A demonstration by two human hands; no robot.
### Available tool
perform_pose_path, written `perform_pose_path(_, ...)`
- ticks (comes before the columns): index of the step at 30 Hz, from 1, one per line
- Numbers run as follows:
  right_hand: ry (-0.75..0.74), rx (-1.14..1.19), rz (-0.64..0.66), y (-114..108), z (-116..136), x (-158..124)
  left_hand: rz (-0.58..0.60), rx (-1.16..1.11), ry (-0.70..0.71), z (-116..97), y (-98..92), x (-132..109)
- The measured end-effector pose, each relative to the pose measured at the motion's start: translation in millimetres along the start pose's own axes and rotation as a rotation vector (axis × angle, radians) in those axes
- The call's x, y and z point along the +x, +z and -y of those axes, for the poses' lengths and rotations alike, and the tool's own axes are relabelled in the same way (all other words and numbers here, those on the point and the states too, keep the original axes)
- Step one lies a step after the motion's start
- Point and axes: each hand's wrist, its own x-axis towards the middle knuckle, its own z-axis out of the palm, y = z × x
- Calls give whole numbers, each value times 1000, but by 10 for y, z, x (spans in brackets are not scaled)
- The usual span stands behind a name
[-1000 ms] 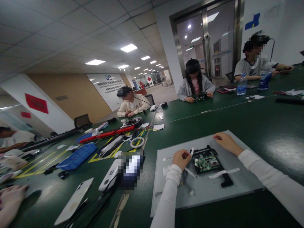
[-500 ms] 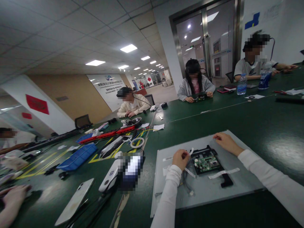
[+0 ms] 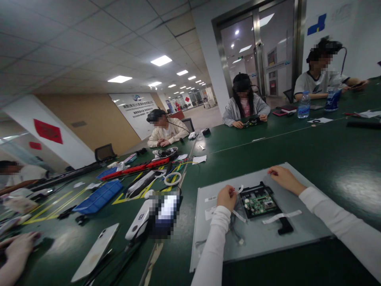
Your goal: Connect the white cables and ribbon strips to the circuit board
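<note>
A grey metal panel (image 3: pixel 253 246) lies on the green table. On it rests a black bracket (image 3: pixel 285 226) with a green circuit board (image 3: pixel 258 204). My left hand (image 3: pixel 226 197) is at the board's left side, its fingers pinched on a white tape strip (image 3: pixel 239 189). My right hand (image 3: pixel 284 178) is above the panel's far edge, to the right of the bracket; its fingertips are curled together and what they hold, if anything, is too small to name. Another white strip (image 3: pixel 282 216) crosses the bracket's lower part. Grey cables (image 3: pixel 236 234) lie left of the board.
Left of the panel are a white phone (image 3: pixel 97 250), a white device (image 3: pixel 139 220), a blue tray (image 3: pixel 99 196) and a tape roll (image 3: pixel 172 179). Another person's hand (image 3: pixel 20 250) is at the lower left. People sit around the table, with bottles (image 3: pixel 304 106) at the back right.
My left hand has shifted very slightly, still pinching the strip. My right hand is nearly still. The person at the back right has moved their hands.
</note>
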Motion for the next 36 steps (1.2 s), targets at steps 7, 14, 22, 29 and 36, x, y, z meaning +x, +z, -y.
perform_pose_path(7,-3,-10,5,-3,4,-11,-2,151,-18,-14,38,24)
perform_pose_path(14,-22,-26,3,-2,9,-19,-28,183,-72,-17,3,30)
perform_pose_path(22,-27,-39,13,-13,14,-19,-78,133,-125,-20,-13,44)
perform_pose_path(29,-24,-50,18,-7,13,-21,-70,160,-171,-79,-25,36)
perform_pose_path(36,-35,-55,24,-7,11,-13,-39,194,-93,-70,-34,20)
